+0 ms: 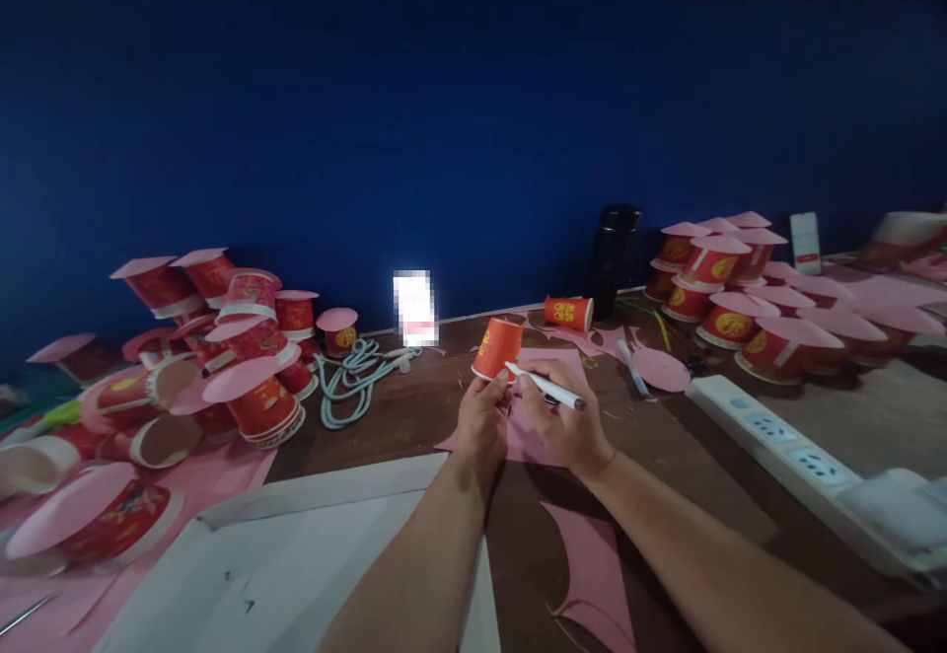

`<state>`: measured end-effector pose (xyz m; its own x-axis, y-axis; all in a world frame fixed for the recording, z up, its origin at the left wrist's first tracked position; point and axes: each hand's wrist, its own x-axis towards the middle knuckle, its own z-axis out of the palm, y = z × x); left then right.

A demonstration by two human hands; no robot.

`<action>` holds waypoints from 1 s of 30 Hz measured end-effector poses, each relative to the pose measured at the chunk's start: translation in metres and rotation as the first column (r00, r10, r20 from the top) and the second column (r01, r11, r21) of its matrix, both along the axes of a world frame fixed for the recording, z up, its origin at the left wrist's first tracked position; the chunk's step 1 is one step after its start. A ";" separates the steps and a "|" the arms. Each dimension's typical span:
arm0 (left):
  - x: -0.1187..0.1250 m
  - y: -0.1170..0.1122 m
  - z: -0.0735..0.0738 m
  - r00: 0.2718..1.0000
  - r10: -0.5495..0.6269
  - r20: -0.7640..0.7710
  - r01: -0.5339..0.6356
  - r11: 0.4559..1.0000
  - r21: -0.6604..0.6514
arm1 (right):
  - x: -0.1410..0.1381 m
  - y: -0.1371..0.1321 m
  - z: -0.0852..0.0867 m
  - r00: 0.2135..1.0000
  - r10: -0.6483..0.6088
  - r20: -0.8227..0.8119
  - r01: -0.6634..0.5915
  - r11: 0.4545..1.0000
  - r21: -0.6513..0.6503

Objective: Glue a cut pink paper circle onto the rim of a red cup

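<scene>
In the middle of the head view, my left hand (482, 416) is closed on the lower part of a red paper cup (499, 345) with gold lettering. The cup is upside down and slightly tilted, its white rim toward my fingers. My right hand (568, 418) grips a white marker (551, 387) with a dark end, its tip at the cup's side near the rim. Whether the tip touches the cup I cannot tell. Pink paper (534, 441) lies on the table beneath my hands.
Red cups topped with pink discs stand piled on the left (252, 337) and right (729, 323). A coiled cable (347, 387), a lying red cup (568, 314), a black bottle (616, 258), another marker (633, 367) and a power strip (776, 461) surround me. White board (318, 544) lies front left.
</scene>
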<state>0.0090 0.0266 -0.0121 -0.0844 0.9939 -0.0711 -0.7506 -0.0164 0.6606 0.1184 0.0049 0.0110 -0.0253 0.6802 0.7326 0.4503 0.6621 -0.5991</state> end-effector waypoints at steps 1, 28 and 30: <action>0.000 0.000 0.001 1.000 0.001 0.006 0.000 1.000 -0.005 | 0.000 0.000 0.000 1.000 -0.014 0.004 0.014 1.000 0.016; 0.002 0.000 0.001 0.998 -0.041 0.039 0.041 0.999 -0.002 | 0.002 0.007 0.001 0.989 -0.120 0.082 0.107 0.983 0.147; 0.003 0.000 -0.001 0.998 -0.048 0.035 0.048 0.999 0.003 | 0.002 0.007 0.001 0.988 -0.128 0.081 0.113 0.980 0.166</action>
